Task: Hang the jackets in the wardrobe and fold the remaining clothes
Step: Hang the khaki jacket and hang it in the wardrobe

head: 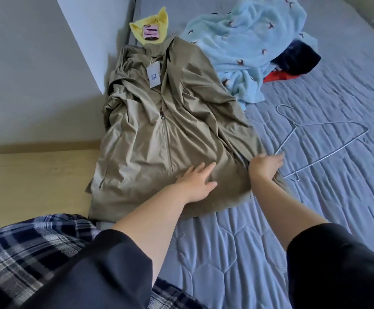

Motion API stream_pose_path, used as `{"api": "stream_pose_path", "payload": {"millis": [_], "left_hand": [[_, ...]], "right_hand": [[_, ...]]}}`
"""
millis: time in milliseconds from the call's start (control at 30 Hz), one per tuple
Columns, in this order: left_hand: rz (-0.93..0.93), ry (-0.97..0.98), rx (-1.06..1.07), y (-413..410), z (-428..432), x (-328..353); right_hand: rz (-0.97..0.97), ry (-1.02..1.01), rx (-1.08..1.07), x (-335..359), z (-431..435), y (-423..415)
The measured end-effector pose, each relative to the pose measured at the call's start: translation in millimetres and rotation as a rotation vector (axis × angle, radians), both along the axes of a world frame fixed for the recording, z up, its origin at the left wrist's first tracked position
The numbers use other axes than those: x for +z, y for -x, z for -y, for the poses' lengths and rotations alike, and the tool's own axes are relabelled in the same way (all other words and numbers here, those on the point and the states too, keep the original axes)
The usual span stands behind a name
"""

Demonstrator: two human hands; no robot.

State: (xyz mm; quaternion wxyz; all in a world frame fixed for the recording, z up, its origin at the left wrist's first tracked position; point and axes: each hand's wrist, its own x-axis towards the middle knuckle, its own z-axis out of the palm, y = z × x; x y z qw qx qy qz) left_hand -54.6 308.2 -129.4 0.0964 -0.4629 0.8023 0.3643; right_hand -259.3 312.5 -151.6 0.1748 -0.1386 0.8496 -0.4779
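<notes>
Two hands are on one olive jacket (170,130), spread front-up on the bed (315,208) with its collar toward the wall and its hem toward us. Our left hand (196,181) lies flat on the lower front, fingers straight, pressing the cloth. Our right hand (265,165) pinches the jacket's right-side edge near the hem, fingers curled on fabric. A wire hanger (322,141) lies on the quilt just beside that hand, its near corner close to the fingertips; whether it touches them we cannot tell. A paper tag (154,75) hangs at the collar.

Risks, as we judge them: the slick fabric could slide under the flat palm when the right hand tugs, bunching the front again. The left side of the jacket hangs over the bed edge by the wooden ledge (36,175), so a hard pull may drag it off. The hanger hook could snag the quilt or the sleeve if grabbed blind. The zip looks part open, so the collar may slip off a hanger.

Hard to make out: the jacket's left sleeve is crumpled under folds, and the right sleeve is tucked beneath the body. A light blue fleece item (248,45) heaps at the top with dark and red clothes (293,63) half buried under it; types unclear. A yellow cloth (150,23) carries a small pink object, possibly a phone. No wardrobe is in view.
</notes>
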Motion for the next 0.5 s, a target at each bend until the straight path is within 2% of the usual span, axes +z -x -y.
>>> {"api": "stream_pose_path", "payload": {"millis": [100, 200, 233, 333, 400, 433, 500], "left_hand": [[0.008, -0.017, 0.019, 1.0, 3.2, 3.1], [-0.022, -0.054, 0.030, -9.5, 8.7, 5.4], [-0.034, -0.074, 0.040, -13.4, 11.3, 5.8], [0.011, -0.050, 0.047, -23.2, 20.9, 8.2], [0.134, 0.061, -0.005, -31.4, 29.0, 9.8], [0.182, 0.093, -0.026, -36.6, 33.6, 10.4], [0.223, 0.112, -0.036, -48.0, 40.6, 11.1]], "right_hand": [[0.201, -0.135, -0.078, -10.9, -1.9, 30.4], [0.345, -0.229, 0.040, -1.5, 3.4, 41.8], [0.323, -0.244, 0.106, 4.0, 4.8, 41.6], [0.084, -0.426, 0.261, 23.8, 10.9, 27.5], [-0.215, -0.572, 0.338, 34.1, 21.5, 11.6], [-0.219, -0.530, 0.345, 38.9, 29.0, 7.5], [0.044, -0.248, 0.223, 54.1, 45.5, 3.7]]}}
